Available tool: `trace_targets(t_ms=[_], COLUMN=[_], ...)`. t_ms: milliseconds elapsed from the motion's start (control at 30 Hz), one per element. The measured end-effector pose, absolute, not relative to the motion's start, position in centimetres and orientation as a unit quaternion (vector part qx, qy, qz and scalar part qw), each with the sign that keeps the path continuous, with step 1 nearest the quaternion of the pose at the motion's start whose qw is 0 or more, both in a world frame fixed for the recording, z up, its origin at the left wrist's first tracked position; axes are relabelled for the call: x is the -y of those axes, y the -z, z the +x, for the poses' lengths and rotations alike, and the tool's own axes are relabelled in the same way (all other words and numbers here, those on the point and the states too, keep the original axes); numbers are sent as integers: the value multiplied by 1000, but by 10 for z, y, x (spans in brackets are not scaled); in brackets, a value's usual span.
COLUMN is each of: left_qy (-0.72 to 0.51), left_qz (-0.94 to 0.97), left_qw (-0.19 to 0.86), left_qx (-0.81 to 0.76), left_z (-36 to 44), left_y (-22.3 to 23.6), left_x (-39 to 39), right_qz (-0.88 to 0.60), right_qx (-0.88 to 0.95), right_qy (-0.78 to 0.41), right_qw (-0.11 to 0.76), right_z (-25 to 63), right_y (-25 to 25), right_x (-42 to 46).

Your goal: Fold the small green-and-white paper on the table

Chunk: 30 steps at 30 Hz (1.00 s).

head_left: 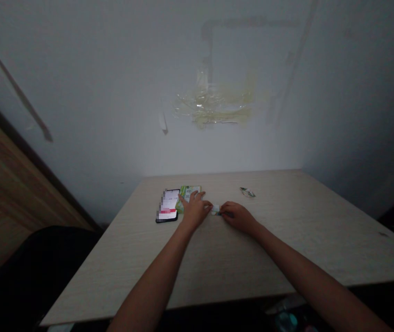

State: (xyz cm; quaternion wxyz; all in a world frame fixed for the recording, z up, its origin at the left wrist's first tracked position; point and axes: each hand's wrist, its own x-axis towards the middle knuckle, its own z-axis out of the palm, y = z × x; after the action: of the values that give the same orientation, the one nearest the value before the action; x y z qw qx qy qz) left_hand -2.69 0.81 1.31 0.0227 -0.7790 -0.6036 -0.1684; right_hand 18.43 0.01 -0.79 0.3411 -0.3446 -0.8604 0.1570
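Observation:
Between my two hands is a small white-and-green piece (pixel 215 209), which looks like folded paper. My left hand (pixel 195 211) pinches its left end between thumb and index finger, and the other fingers spread over a green-and-white printed packet or booklet (pixel 183 190). The piece's right end is in the closed fingers of my right hand (pixel 239 216), low over the table. Part of the packet is hidden under my left hand. To the right, beyond my right hand, lies another small folded white-and-green piece (pixel 247 192), which neither hand touches.
A phone (pixel 168 206) with its screen lit lies left of the packet, on a pale wood-grain table (pixel 141 258). Behind the table stands a wall (pixel 114 115) with clear tape stuck on it. A dark object (pixel 44 267) is at the left, beside a wooden panel (pixel 6 180).

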Motion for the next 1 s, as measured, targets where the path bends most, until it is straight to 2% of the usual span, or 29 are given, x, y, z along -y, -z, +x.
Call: trace_targets(t_ms=[600,1000], left_qy=[223,123], left_qz=[-794,-794], left_qw=[37,11], left_qx=[565,595], left_z=[-24,-29], left_y=[-4,-23], left_x=[-15,-14], right_qz=[-355,-357], right_qx=[857,853], right_qy=[-167,-177], right_qw=[336,337], right_z=[184,184], right_y=[8,7], right_x=[0,0])
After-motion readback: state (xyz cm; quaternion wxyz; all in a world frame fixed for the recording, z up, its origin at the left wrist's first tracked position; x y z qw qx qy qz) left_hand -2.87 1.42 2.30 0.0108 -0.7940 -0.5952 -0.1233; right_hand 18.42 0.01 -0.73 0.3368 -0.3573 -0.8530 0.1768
